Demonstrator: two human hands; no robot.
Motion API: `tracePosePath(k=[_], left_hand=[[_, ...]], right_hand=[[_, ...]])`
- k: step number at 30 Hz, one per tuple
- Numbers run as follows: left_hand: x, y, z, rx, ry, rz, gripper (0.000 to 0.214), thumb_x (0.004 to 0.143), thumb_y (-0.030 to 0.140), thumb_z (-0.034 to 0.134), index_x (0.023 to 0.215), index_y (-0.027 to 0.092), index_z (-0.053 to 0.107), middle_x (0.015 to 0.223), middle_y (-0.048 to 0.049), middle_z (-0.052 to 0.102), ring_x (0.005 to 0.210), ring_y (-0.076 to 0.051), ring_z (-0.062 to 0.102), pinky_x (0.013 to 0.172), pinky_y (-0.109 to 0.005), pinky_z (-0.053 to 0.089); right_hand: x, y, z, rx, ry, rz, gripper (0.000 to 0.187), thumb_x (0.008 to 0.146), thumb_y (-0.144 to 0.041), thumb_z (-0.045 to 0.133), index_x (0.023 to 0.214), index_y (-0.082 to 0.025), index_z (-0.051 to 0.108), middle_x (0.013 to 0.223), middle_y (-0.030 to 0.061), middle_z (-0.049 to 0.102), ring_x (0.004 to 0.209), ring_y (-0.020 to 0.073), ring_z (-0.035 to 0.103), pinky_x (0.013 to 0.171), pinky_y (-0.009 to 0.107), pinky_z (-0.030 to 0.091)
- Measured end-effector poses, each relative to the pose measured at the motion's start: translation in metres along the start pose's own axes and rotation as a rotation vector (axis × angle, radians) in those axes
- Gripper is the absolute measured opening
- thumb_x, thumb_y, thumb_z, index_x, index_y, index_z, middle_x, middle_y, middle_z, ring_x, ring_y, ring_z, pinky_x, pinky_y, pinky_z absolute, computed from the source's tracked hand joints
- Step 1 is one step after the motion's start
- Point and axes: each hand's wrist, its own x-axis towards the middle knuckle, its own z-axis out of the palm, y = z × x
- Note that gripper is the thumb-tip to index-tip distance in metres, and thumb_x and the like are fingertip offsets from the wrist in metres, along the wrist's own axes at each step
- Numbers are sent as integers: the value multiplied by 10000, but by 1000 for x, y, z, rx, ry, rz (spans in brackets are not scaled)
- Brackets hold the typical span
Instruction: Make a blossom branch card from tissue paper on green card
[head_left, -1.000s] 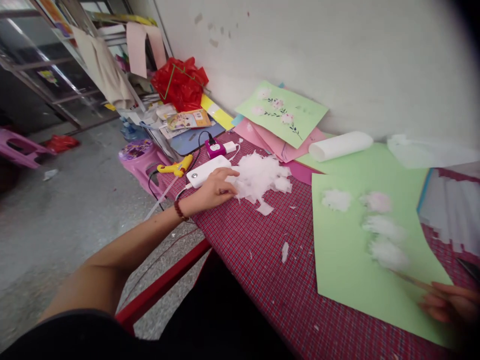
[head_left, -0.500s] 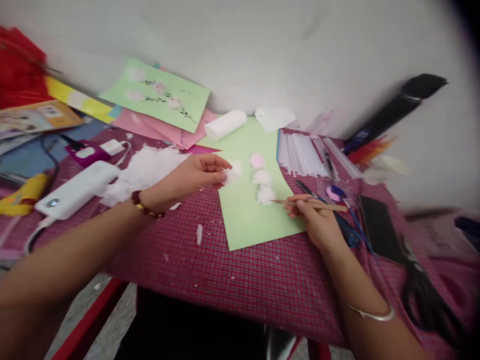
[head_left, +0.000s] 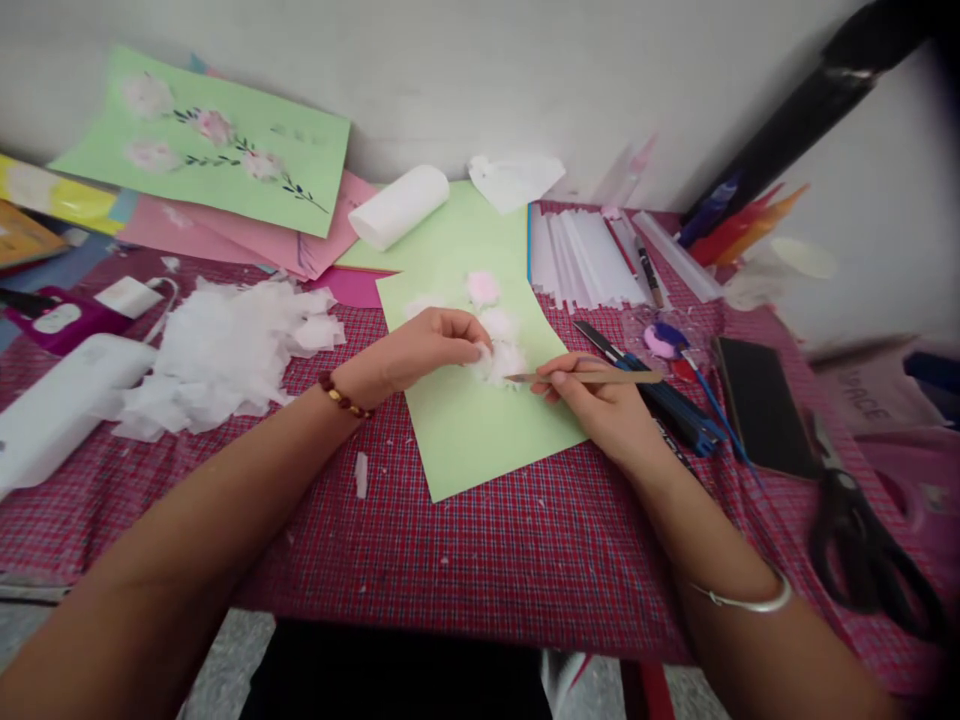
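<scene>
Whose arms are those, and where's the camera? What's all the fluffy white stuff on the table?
No machine here: these are a person's own two arms, filmed by a camera worn on their head, looking down. The left hand pinches a bit of white tissue at the fluffy tufts on a green sheet. The right hand holds a thin wooden stick, its tip at the same tufts. On the red checked cloth lie a heap of tissue scraps, a white roll and black scissors.
</scene>
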Motion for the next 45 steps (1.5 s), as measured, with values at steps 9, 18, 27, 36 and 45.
tracePosePath(k=[9, 18, 27, 36, 45], left_hand=[[-3, 9, 24, 448, -142, 19, 82, 728, 174, 579, 675, 170, 641, 575, 22, 583, 508, -85, 438, 511, -241, 307], [7, -13, 47, 694, 97, 131, 95, 733, 115, 538, 673, 156, 598, 646, -2, 597, 566, -94, 467, 562, -255, 324], [7, -11, 48, 591, 110, 72, 102, 718, 106, 521, 688, 148, 609, 657, 6, 613, 588, -87, 493, 575, -236, 342], [11, -9, 37, 455, 36, 53, 134, 738, 138, 501, 740, 134, 634, 699, -17, 643, 625, -103, 524, 589, -234, 372], [8, -17, 15, 227, -21, -8, 119, 724, 173, 523, 787, 134, 615, 611, 11, 570, 567, -95, 494, 546, -220, 373]], right_hand=[[4, -2, 6, 56, 70, 31, 128, 877, -315, 564, 862, -226, 653, 814, 32, 673, 709, 161, 633, 674, 332, 538], [3, 1, 1, 117, 140, 8, 110, 863, -280, 571, 812, -222, 649, 749, 23, 665, 660, 158, 624, 646, 325, 535], [-9, 3, 0, 64, 78, -97, 136, 894, -228, 535, 807, -207, 638, 723, -2, 629, 675, 147, 629, 666, 294, 509], [-23, -7, 9, -453, -71, -324, 149, 935, -169, 456, 961, -192, 600, 859, 38, 641, 767, 173, 617, 712, 303, 477], [-35, -25, 26, -975, -267, -463, 235, 849, -25, 453, 1008, -132, 590, 946, 124, 622, 778, 244, 516, 666, 363, 490]])
